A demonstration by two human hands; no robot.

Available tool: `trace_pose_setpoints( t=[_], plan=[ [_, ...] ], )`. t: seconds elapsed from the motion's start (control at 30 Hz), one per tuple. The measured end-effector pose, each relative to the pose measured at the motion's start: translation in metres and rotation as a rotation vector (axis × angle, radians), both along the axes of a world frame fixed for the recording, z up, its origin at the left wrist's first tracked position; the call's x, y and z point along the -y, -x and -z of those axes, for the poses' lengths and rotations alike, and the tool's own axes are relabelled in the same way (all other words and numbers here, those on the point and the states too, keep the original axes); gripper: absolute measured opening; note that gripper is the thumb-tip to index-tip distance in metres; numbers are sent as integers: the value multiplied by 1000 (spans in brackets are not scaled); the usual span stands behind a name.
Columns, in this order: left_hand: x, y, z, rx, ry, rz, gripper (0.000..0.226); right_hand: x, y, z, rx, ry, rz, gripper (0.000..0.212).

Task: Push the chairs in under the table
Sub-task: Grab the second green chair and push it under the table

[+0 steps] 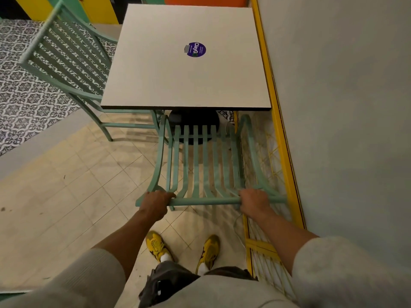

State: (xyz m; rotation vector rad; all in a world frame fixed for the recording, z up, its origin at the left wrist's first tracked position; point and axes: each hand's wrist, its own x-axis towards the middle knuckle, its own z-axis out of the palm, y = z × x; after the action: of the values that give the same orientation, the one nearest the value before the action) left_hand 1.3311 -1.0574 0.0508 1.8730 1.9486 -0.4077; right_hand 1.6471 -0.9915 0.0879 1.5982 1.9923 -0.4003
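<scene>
Now two hands (155, 202) gripping, two chairs (205, 161)

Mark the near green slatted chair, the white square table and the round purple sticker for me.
Near green slatted metal chair (206, 156): head view, a backrest slat.
White square table (155, 74): head view, bare top.
Round purple sticker (195, 50): head view, its centre.

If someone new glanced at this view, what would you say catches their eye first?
Most likely the mint green chair in the centre, its top rail gripped by the left hand and the right hand, its seat under the pale square table. Next, the round purple sticker on the tabletop, and a second green chair angled at the table's left side.
</scene>
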Motion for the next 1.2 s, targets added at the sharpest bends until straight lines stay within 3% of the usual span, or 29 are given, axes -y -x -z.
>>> trace_pose_setpoints(
  t=[0.77, 1.2],
  plan=[
    [-28, 7, -2, 55, -13, -65, 44, -23, 10, 18, 42, -63, 38, 23],
    [-29, -9, -6, -21, -4, -77, 43, -20, 1, 16, 52, -115, -10, 18]
  ],
)
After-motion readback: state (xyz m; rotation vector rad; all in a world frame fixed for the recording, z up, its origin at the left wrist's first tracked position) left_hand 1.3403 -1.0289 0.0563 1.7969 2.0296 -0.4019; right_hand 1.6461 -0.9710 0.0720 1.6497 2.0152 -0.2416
